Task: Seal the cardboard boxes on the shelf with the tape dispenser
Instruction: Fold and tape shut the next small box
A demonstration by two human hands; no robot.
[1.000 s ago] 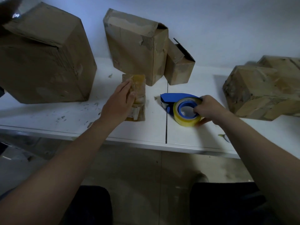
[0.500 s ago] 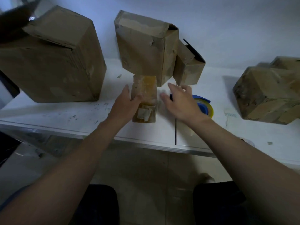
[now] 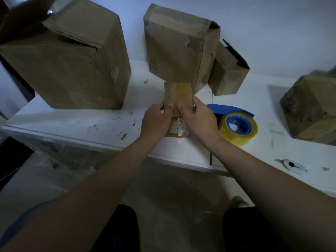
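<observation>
Cardboard, creased and glossy with old yellow tape, makes up the small box [image 3: 177, 96] lying flat near the front edge of the shelf [image 3: 72, 124]. Both the left hand [image 3: 156, 120] and the right hand [image 3: 198, 119] clasp its long sides, thumbs pressed on top. It looks light and soft-walled, slick where taped, so the bare cardboard edges seem the safest hold. At three o'clock the tape dispenser [image 3: 236, 126] sits free, just beside the right hand.

White disc [image 3: 295, 167]: by the shelf's [image 3: 72, 122] front edge, far right, black mark on top.
Wall [image 3: 272, 33]: plain white.
Floor [image 3: 172, 193]: pale tiles.
</observation>
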